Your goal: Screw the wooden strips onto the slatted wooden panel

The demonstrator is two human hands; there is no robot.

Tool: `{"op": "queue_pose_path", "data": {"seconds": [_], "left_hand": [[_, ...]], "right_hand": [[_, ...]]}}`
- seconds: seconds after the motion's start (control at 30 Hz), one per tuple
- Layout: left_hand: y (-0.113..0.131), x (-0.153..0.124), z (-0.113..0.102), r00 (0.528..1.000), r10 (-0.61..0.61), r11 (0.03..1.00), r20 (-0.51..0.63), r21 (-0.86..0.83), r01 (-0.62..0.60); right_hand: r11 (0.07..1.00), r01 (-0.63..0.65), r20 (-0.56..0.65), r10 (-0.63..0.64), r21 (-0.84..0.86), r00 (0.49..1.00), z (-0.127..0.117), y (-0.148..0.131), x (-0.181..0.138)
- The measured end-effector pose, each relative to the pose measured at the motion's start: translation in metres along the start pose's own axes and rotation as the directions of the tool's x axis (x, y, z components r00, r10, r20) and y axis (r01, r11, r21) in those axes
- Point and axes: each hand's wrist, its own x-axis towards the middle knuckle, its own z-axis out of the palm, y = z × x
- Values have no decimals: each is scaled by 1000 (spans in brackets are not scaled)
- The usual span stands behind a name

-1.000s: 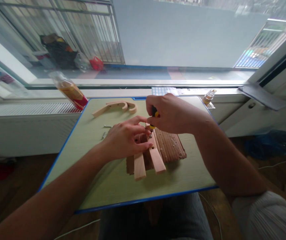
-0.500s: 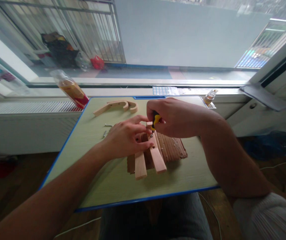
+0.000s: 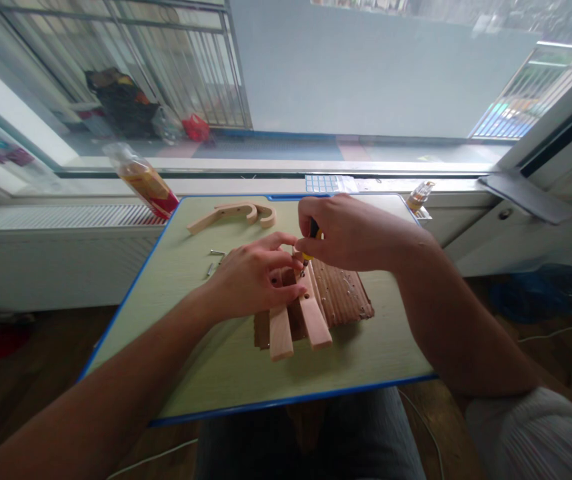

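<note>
On the surface (image 3: 216, 373), we see a ridged brown sheet (image 3: 343, 293); our left hand (image 3: 249, 277), fingers half-spread, holds down 2 wooden bars (image 3: 315, 323) on it; our right hand (image 3: 346, 230), fingers curled tight, grips the screwdriver (image 3: 307, 256). We should keep its shaft in line with the screw (image 3: 303, 273).

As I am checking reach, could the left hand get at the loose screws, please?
Probably yes: the loose screws lie beside the left hand, nothing visibly between, though it rests on a strip.
</note>
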Motion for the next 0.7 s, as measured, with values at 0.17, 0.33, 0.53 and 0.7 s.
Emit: {"op": "queue_pose_path", "data": {"seconds": [0.17, 0.33, 0.53, 0.7], "left_hand": [[0, -1, 1, 1000, -15, 1000, -15, 25, 15], [0, -1, 1, 1000, -18, 999, -24, 46, 19], [-1, 0, 1, 1000, 3, 1000, -17, 3, -3], [0, 0, 1, 1000, 2, 1000, -22, 9, -2]], "right_hand": [[990, 105, 77, -112, 93, 991, -5, -2, -2], [975, 163, 66, -174, 150, 983, -6, -3, -3], [991, 101, -10, -100, 84, 995, -6, -7, -3], [999, 44, -16, -45, -25, 999, -1, -12, 1]]}}
